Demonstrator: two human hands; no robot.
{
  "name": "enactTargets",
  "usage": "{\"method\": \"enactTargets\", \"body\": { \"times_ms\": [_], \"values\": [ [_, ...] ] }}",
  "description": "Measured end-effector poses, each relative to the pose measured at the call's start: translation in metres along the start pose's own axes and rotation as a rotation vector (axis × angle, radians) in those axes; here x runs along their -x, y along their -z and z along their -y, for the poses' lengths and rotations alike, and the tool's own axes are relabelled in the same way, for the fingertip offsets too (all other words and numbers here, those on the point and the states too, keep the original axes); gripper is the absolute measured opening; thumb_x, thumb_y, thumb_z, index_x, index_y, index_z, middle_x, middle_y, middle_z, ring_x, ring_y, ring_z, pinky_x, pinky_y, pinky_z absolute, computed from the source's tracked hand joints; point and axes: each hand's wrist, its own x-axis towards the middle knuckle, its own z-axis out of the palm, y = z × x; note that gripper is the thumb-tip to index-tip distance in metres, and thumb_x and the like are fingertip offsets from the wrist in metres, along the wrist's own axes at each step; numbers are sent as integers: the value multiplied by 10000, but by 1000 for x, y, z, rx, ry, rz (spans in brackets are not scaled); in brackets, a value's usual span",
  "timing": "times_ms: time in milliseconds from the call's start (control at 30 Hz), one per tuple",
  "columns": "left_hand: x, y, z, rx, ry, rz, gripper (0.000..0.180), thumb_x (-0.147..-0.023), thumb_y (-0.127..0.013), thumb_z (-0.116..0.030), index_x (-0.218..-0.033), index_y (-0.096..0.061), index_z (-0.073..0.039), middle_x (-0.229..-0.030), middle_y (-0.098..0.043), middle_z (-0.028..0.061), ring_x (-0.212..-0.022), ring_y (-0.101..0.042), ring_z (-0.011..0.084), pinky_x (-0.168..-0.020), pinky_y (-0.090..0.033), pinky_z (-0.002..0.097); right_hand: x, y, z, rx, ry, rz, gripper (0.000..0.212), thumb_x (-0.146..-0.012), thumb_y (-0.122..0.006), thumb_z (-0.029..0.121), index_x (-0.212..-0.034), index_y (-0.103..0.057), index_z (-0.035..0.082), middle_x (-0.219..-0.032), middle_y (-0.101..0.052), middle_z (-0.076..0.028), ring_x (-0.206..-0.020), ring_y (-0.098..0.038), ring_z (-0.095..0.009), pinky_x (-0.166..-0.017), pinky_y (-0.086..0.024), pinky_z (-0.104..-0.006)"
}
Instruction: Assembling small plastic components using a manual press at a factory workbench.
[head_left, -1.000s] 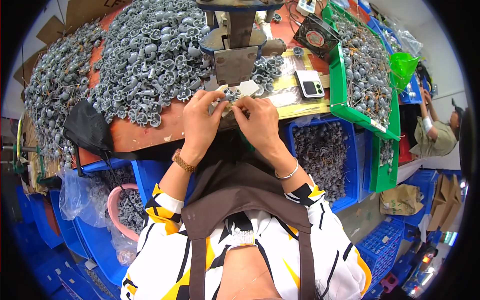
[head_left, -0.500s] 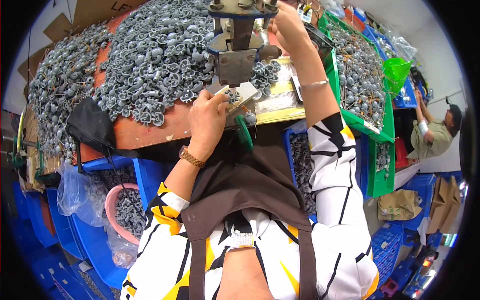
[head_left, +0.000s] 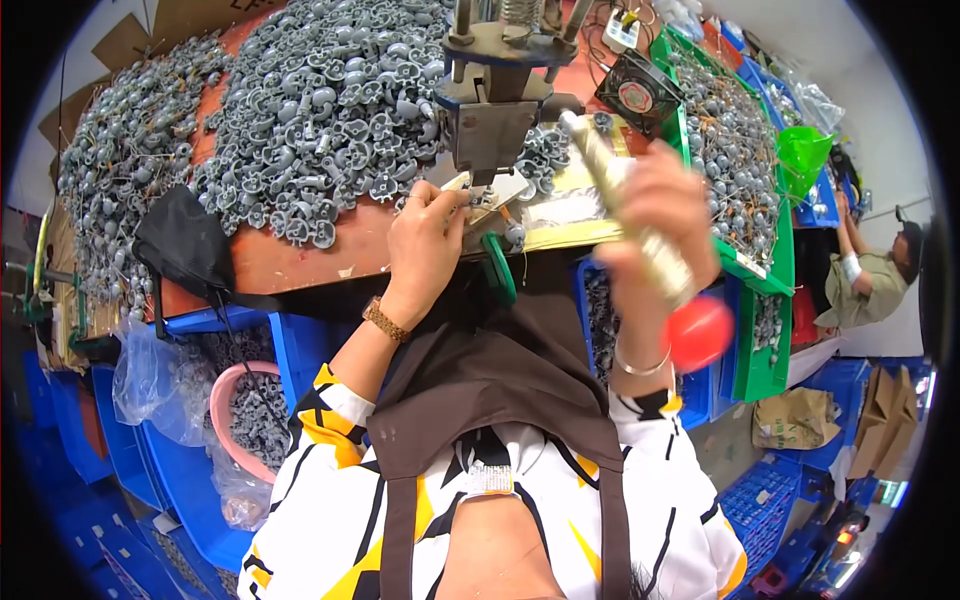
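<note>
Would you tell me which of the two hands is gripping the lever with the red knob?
The right hand; it grips the lever, while the left hand rests under the press.

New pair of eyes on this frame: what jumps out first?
The huge heap of grey moulded parts covering the bench's upper left. Next, the right hand, blurred, pulling a press lever with a red knob at right. The left hand rests at the base of the metal press at top centre.

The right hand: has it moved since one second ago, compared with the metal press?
Yes. The right hand left the spot under the metal press, went up beside it, and now grips a blurred lever with a red knob, right of the press.
</note>
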Motion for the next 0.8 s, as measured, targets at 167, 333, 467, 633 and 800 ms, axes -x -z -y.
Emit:
{"method": "enactTargets", "body": {
  "times_ms": [167, 333, 467, 633, 800],
  "values": [
    [0, 25, 12, 43, -114, -56, 311, -814, -695, -89, -1121, -647, -70, -910, -627, 86, -629, -571, 209, -592, -467, 301, -12, -17, -33, -191, -558, -299, 177, -824, -705, 74, -964, -631, -5, -932, -655, -60, -881, -604, -165, -830, -480, -309],
    [-44, 64, 54, -157, -56, -134, 308, -815, -703, -105, -1106, -635, -31, -917, -654, 110, -724, -605, 210, -639, -485, 310, 58, -60, -33, 146, -627, 403, 198, -767, -754, 58, -922, -646, 0, -790, -645, -77, -740, -595, -137, -719, -480, -282],
    [-85, 40, 61, -244, -339, -208, 328, -772, -677, -43, -1097, -635, -28, -981, -645, 140, -961, -575, 295, -833, -467, 383, 86, -81, -31, -57, -752, 371, 143, -764, -746, 43, -829, -632, -16, -730, -635, -57, -699, -582, -140, -685, -471, -276],
    [-121, 14, 58, -491, -561, -69, 275, -750, -630, -35, -1023, -613, -70, -1018, -604, 87, -1003, -552, 275, -800, -483, 382, 78, -47, -16, -193, -825, 249, 116, -798, -711, 47, -811, -618, -21, -753, -635, -34, -723, -565, -94, -678, -451, -244],
    [-127, 8, 53, -625, -473, 131, 159, -708, -578, -2, -852, -643, -13, -964, -612, 105, -940, -572, 272, -769, -514, 371, 83, 54, 10, -15, -964, 197, 102, -805, -702, 45, -798, -617, -11, -751, -617, -2, -730, -553, -70, -666, -441, -223]
  ]
}}
